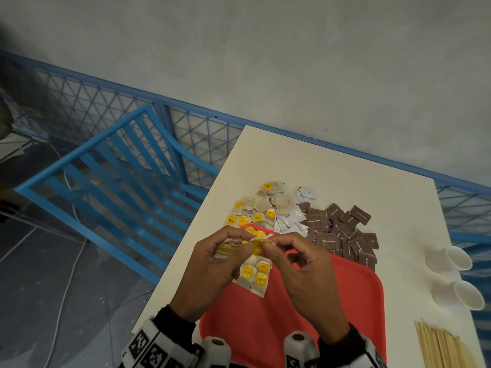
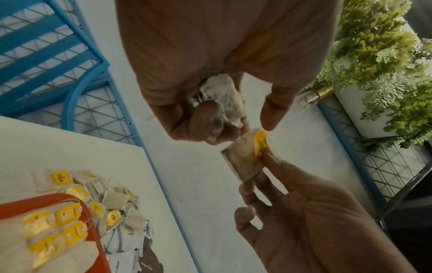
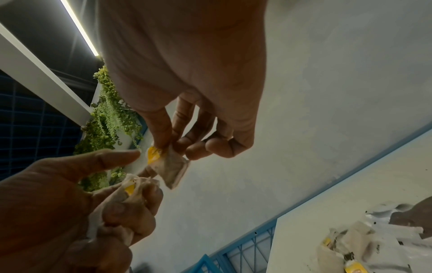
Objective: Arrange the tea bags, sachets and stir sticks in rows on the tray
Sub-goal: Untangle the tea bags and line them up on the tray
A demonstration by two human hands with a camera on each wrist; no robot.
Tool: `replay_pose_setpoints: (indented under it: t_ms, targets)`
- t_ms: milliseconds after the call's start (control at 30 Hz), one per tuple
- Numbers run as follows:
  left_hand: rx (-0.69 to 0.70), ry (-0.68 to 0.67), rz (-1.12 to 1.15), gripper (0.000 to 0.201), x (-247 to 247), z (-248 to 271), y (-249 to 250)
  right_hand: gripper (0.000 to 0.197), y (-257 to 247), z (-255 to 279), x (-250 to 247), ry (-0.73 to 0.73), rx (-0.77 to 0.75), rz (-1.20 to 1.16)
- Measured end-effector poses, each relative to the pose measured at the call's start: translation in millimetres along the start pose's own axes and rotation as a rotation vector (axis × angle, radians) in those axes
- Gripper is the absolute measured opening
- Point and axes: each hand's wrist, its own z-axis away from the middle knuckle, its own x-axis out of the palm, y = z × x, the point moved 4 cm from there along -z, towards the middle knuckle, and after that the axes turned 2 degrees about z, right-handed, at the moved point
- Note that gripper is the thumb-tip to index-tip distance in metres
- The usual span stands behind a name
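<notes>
Right hand pinches one tea bag by its yellow tag just beside the left hand, which grips a bunch of bags, both above the red tray, its started row directly below.

Tea bags are looking like thin matt paper, crinkled, with glossy yellow tags. Tray is showing smooth red plastic with a slight sheen. Brown sachets are looking like matt paper, white sachets shinier. Stir sticks are showing pale bare wood. Cups are looking like matt white paper. Table is reading smooth, matt white.
</notes>
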Motion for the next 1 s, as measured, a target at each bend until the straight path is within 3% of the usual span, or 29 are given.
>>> replay_pose_setpoints:
  t_ms: [100, 200, 300, 567, 733, 867, 1000]
  targets:
    - [-0.012, 0.039, 0.011, 0.003, 0.5, -0.6, -1.3, 0.006, -0.1, 1.6, 2.1, -0.003, 0.002, -0.022]
    - [-0.030, 0.065, 0.036, 0.020, 0.2, -0.3, -2.4, 0.007, -1.9, 2.2, 3.6, 0.012, 0.002, -0.035]
    - [-0.024, 0.045, -0.001, 0.006, 0.4, 0.3, -3.1, 0.006, -0.5, 2.6, 3.3, 0.022, 0.006, -0.033]
    - [0.003, 0.086, -0.073, 0.010, 1.4, 1.3, 0.4, 0.006, -0.1, 1.2, 5.0, 0.011, 0.037, -0.080]
    - [-0.087, 0.144, -0.027, 0.015, -5.9, -0.3, -8.2, 0.025, 12.3, 5.0, 17.6, -0.105, 0.150, -0.117]
    - [-0.143, 0.126, -0.050, 0.017, -16.4, 0.8, -15.8, 0.004, 16.7, 4.3, 25.1, -0.124, 0.136, -0.063]
    - [-0.190, 0.187, -0.105, 0.016, -36.3, 2.0, -26.8, 0.006, 46.2, 3.7, 36.6, -0.098, 0.243, -0.067]
